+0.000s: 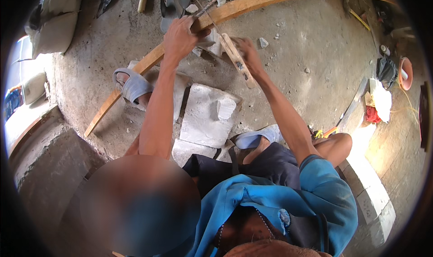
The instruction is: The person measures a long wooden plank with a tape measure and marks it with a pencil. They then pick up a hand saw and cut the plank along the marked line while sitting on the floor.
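A long wooden strip [257,2], which looks curved here, runs slantwise from the lower left to the upper right. My left hand [179,41] is closed around it near its middle. Close to that grip, my right hand [248,53], slightly blurred, wraps round the worn wooden bar of what looks like a frame saw [237,62]. A thin line stretches from the bar past the strip; where it meets the wood is partly hidden by my left hand. My left foot, in a grey-blue slipper [134,88], rests over the strip's lower part.
White blocks [200,121] lie between my feet. Beyond my left hand are dark sandals [173,6] and loose stones [191,9]. To the right lie a handsaw [352,102], a black plastic bag [386,69], a red cloth [373,115] and an orange cone-shaped item [407,74].
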`<action>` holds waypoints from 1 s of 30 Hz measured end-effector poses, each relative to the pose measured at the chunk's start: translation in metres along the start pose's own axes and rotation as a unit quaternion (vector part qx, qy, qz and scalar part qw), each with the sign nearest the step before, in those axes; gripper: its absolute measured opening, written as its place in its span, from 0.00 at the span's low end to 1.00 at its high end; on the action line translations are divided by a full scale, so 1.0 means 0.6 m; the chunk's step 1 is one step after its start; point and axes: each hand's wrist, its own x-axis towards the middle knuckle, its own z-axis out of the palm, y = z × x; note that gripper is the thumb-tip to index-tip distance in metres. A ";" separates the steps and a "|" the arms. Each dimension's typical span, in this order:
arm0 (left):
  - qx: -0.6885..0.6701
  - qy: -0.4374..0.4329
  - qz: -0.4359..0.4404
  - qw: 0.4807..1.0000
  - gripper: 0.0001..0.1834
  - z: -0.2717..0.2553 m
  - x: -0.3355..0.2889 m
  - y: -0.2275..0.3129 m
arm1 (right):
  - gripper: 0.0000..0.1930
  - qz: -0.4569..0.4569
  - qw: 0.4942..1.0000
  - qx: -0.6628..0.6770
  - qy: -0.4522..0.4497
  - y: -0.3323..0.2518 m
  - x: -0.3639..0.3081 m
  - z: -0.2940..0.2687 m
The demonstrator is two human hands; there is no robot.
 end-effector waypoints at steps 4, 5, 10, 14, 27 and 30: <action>0.021 -0.024 -0.027 0.999 0.28 0.003 -0.015 -0.011 | 0.26 0.183 0.983 0.020 0.019 -0.128 -0.072 -0.084; 0.014 -0.021 -0.025 0.999 0.28 0.003 -0.010 -0.008 | 0.28 0.152 0.988 0.040 0.003 -0.152 -0.083 -0.089; -0.018 -0.054 0.041 0.998 0.31 -0.008 -0.014 -0.057 | 0.35 -0.020 0.994 -0.093 -0.057 -0.304 -0.120 -0.042; 0.000 -0.135 0.093 0.986 0.35 -0.027 0.003 -0.110 | 0.37 0.023 0.984 -0.176 -0.029 -0.275 -0.119 -0.034; 0.113 -0.111 -0.088 0.983 0.46 -0.030 -0.039 -0.069 | 0.28 0.076 0.972 -0.221 -0.030 -0.426 -0.253 -0.082; 0.099 -0.098 -0.084 0.987 0.45 -0.017 -0.057 -0.066 | 0.27 0.146 0.974 -0.169 -0.034 -0.465 -0.330 -0.123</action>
